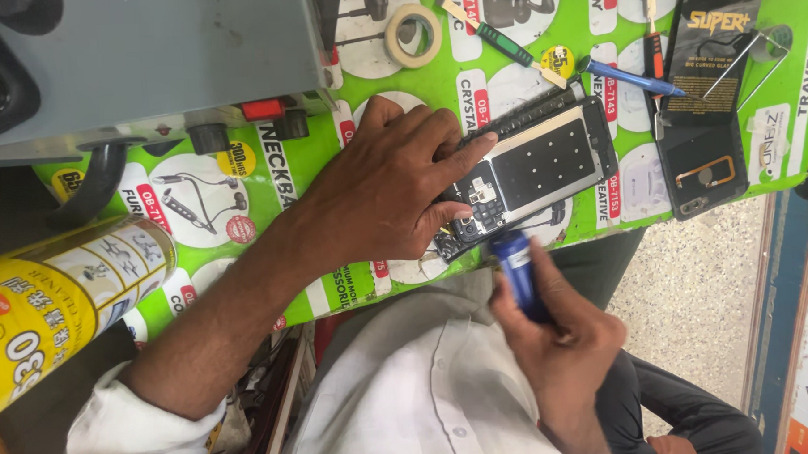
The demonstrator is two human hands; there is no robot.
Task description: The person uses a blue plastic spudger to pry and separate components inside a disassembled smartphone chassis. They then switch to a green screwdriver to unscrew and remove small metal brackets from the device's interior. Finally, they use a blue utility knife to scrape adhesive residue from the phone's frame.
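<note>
Left hand [380, 187] flat on opened phone [532, 173], covering its near end. Right hand [560, 338] grips blue screwdriver [515, 263]; tip hidden.

A roll of pale tape [413, 35] lies at the top of the green printed mat [312, 167], near a green-handled tool [498, 40] and a blue pen-like tool [630, 77]. To the right rest metal tweezers [746, 63] and a dark phone back cover [702, 167]. A yellow spray can [58, 306] lies at the left edge, below a grey machine [147, 61].
</note>
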